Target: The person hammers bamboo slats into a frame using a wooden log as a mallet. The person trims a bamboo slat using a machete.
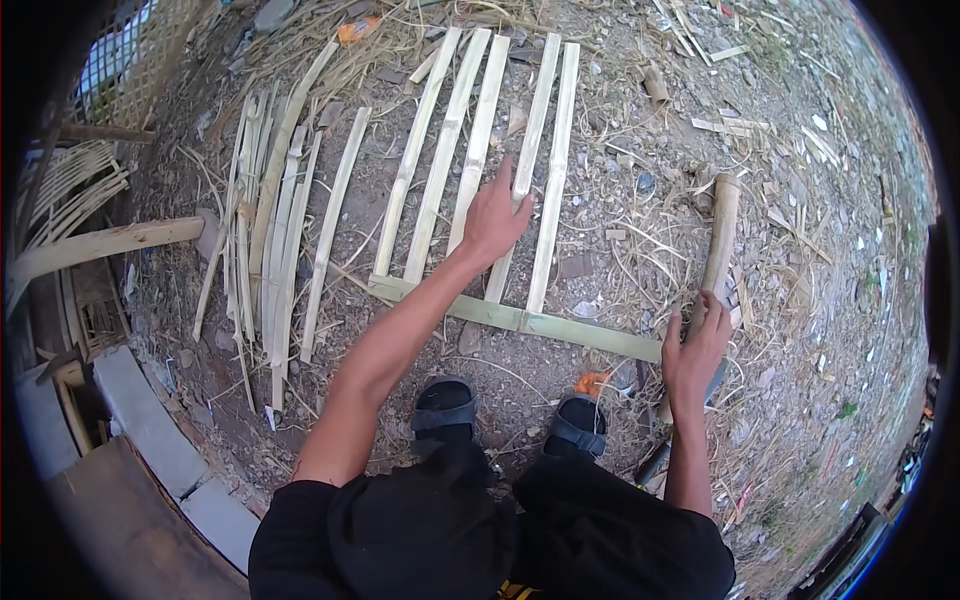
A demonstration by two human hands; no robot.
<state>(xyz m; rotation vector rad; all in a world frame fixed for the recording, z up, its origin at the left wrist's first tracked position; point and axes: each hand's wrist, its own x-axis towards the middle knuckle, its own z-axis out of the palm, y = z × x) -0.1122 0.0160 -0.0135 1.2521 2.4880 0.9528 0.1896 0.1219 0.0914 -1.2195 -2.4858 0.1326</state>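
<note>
Several pale split bamboo slats (440,150) lie side by side on the dirt, their near ends resting on a green cross slat (560,328). My left hand (495,215) reaches forward, fingers spread, pressing flat on the slats near the middle of the row. To the right, my right hand (697,350) rests over the lower end of a thick round bamboo stick (720,230) lying on the ground beside the cross slat's right end. My feet in black sandals (445,410) stand just below the cross slat.
A bundle of loose bamboo strips (270,230) lies to the left. A wooden beam (110,243) and woven lattice (140,60) stand at far left, with concrete blocks (150,425) below. An orange-handled tool (595,382) lies by my right foot. Straw and chips litter the dirt.
</note>
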